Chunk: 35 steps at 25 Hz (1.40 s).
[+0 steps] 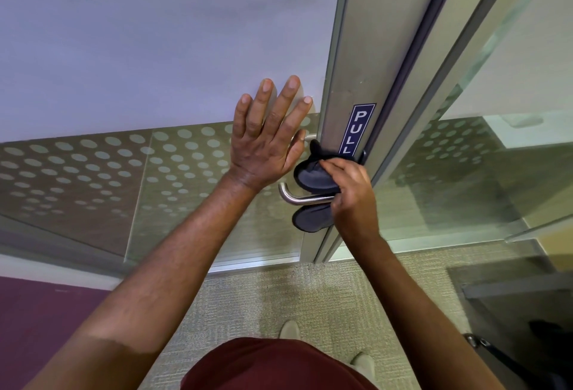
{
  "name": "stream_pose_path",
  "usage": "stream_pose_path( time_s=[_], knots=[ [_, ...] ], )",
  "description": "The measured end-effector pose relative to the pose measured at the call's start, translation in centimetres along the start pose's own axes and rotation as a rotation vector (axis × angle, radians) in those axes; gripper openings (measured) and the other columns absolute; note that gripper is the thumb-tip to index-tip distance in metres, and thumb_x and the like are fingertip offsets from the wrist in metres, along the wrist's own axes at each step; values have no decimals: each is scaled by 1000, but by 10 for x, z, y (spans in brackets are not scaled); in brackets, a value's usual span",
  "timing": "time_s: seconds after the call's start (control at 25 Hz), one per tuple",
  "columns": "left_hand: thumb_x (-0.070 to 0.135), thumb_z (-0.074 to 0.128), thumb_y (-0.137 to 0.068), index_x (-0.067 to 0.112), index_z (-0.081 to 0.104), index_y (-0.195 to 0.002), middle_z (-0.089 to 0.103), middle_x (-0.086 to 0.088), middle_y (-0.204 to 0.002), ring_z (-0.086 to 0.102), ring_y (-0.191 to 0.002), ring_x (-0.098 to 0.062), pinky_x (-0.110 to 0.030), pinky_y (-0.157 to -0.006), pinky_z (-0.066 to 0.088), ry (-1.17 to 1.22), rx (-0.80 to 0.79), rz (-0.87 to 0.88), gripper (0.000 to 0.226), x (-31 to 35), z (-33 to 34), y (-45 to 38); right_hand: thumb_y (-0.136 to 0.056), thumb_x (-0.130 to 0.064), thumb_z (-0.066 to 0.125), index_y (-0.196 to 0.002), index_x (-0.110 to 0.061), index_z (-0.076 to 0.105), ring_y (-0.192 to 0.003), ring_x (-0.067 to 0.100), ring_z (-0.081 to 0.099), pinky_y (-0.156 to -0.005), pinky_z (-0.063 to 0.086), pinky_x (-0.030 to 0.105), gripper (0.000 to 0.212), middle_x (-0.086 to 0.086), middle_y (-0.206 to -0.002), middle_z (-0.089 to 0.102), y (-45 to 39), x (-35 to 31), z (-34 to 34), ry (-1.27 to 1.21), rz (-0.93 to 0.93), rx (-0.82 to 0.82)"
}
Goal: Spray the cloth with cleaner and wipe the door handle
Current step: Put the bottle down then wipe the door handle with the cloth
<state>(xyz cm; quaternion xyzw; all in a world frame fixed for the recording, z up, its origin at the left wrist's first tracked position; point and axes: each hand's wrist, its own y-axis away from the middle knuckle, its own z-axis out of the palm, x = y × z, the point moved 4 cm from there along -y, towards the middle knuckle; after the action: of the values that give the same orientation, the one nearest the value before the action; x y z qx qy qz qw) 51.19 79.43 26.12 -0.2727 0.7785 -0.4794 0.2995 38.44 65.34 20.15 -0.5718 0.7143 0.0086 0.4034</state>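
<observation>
A brushed-metal lever door handle (297,198) sticks out to the left from the aluminium door stile (350,63). A dark grey cloth (311,177) is folded over the handle near its base, showing above and below the bar. My right hand (352,195) grips the cloth around the handle. My left hand (268,138) lies flat with fingers spread on the frosted glass door panel, just left of the stile and above the handle. No spray bottle is in view.
A blue PULL sticker (359,129) sits on the stile above the handle. Dotted frosted glass (93,169) stretches left; a clear glass panel (480,172) stands right. Beige carpet (279,293) lies underfoot with my shoes (290,329), and a dark object (527,327) sits at the lower right.
</observation>
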Motion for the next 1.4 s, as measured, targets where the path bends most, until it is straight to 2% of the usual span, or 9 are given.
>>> stream_pose_path(
  time_s=[0.16, 0.32, 0.52, 0.8, 0.96, 1.04, 1.08, 1.2, 1.4],
  knots=[
    [39, 53, -101, 21, 39, -158, 26, -4, -167, 0, -164, -26, -46, -133, 3, -13, 18, 11, 61, 0, 3, 1, -94, -6, 50, -122, 1, 72, -113, 32, 59, -104, 45, 42, 36, 14, -121, 68, -6, -9, 4, 208, -231, -140],
    [38, 56, -101, 21, 38, -159, 25, -4, -167, -1, -164, -25, -46, -132, 2, -17, 7, 8, 63, -1, 4, 1, -104, -19, 44, -117, -16, 66, -115, 25, 54, -105, 38, 37, 26, 5, -115, 63, -17, -20, 30, 573, -218, -526],
    [37, 55, -101, 21, 40, -157, 28, -6, -165, -4, -163, -24, -45, -132, 1, -19, -12, 6, 60, -1, 1, 0, -98, -16, 56, -129, -16, 68, -122, 26, 53, -106, 38, 36, 34, 3, -129, 65, -20, -12, 22, 458, -219, -504],
    [36, 58, -100, 21, 42, -156, 34, -7, -163, -4, -163, -24, -46, -131, 4, -13, -14, -1, 60, 0, 0, 1, -67, 24, 44, -136, -9, 68, -122, 24, 54, -109, 38, 21, 80, 6, -132, 65, 14, 15, 3, -133, 199, 91],
    [37, 60, -99, 22, 42, -156, 32, -6, -164, -2, -164, -25, -46, -132, 4, -10, -3, -10, 61, -1, 1, 1, -79, 26, 36, -137, 1, 62, -127, 24, 56, -116, 44, 31, 69, 13, -133, 60, 31, 29, 16, -348, 569, 194],
    [37, 60, -99, 22, 41, -157, 28, -6, -166, -2, -164, -25, -46, -132, 3, -7, -2, -7, 62, -1, 1, 1, -82, 25, 35, -127, 6, 64, -111, 29, 66, -93, 57, 38, 57, 14, -113, 69, 47, 32, 22, -558, 780, 175],
    [38, 59, -100, 22, 40, -157, 26, -5, -166, -2, -164, -25, -46, -132, 3, -14, -1, -1, 63, 0, 2, 2, -81, 25, 33, -125, 6, 64, -98, 19, 70, -79, 59, 29, 56, 5, -100, 72, 57, 32, 20, -640, 826, 188],
    [39, 56, -101, 22, 38, -158, 25, -5, -167, -2, -164, -25, -46, -132, 2, -25, 4, 7, 62, -1, 4, 2, -80, 24, 34, -134, -5, 62, -94, -1, 69, -80, 57, 18, 68, -15, -101, 74, 66, 19, -7, -662, 745, 295],
    [40, 55, -102, 22, 40, -158, 26, -6, -166, -3, -163, -25, -46, -132, 2, -14, -4, -8, 61, -1, 3, 2, -81, 16, 41, -147, -14, 52, -127, 20, 53, -103, 51, 27, 73, 8, -142, 48, 9, -25, -37, -359, 175, 385]
  ],
)
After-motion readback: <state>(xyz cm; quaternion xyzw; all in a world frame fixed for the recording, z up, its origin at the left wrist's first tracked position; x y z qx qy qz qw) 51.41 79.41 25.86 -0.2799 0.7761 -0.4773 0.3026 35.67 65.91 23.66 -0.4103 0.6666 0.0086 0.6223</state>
